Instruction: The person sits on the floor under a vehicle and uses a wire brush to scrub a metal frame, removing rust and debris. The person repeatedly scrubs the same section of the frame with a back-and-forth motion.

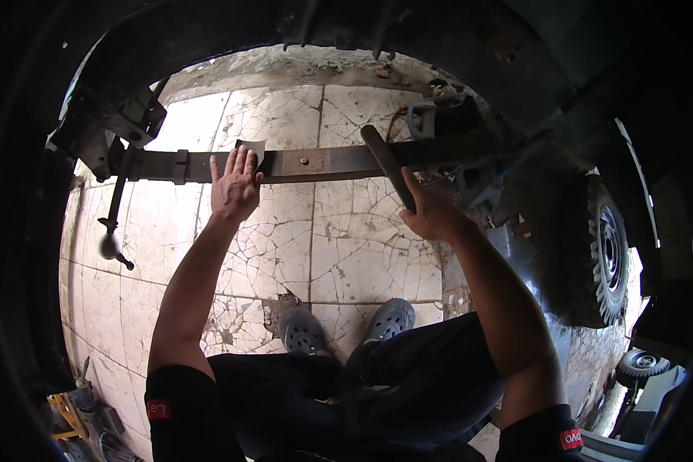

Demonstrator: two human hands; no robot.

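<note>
A long leaf spring (346, 166) runs across in front of me beneath the vehicle, with a rusty patch and a small bolt head at its middle. My left hand (237, 189) lies on the spring left of that patch, fingers stretched out flat. Under its fingers is a small dark sheet (259, 146), possibly sandpaper, with a corner sticking out past the far edge. My right hand (433, 212) is closed around the near end of a dark rounded bar (385, 158). The bar slants across the spring, its far end beyond the spring's edge; whether they touch I cannot tell.
A link rod (114, 196) with a ball end hangs at the spring's left. At right stands a wheel (608, 246). Dark bodywork (239, 35) arches overhead. My clogs (389, 319) stand on cracked floor tiles (362, 266). A yellow tool stand (68, 416) is at lower left.
</note>
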